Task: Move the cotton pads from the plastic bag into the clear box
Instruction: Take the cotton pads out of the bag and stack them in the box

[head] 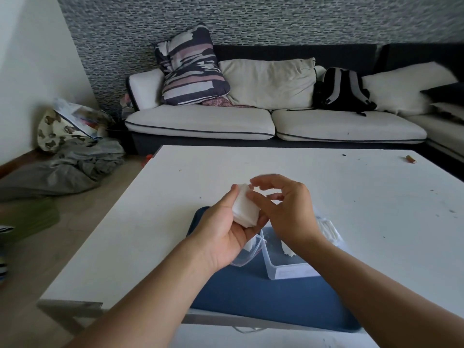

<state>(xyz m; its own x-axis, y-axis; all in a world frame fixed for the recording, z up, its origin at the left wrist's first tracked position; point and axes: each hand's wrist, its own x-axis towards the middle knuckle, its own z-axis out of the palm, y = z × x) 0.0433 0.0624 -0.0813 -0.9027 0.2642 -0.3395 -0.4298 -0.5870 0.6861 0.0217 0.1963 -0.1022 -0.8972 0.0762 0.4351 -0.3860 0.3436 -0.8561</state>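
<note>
My left hand [227, 226] grips a stack of white cotton pads [244, 208] above the table. My right hand [283, 209] is at the stack's right side, its fingertips curled onto the top pads. Below my hands stands the clear box [278, 266] on a blue mat [263, 295]; a few pads lie inside it. The plastic bag [247, 254] lies crumpled just left of the box, partly under my left wrist, with some pads showing in it. More white pads or swabs [330, 231] sit at the box's far right side.
The white table [326, 187] holds a small orange object [411, 159] at its far right. Behind it are a sofa [276, 121] with cushions and a black backpack [342, 90]. Clothes and bags [70, 146] lie on the floor at left.
</note>
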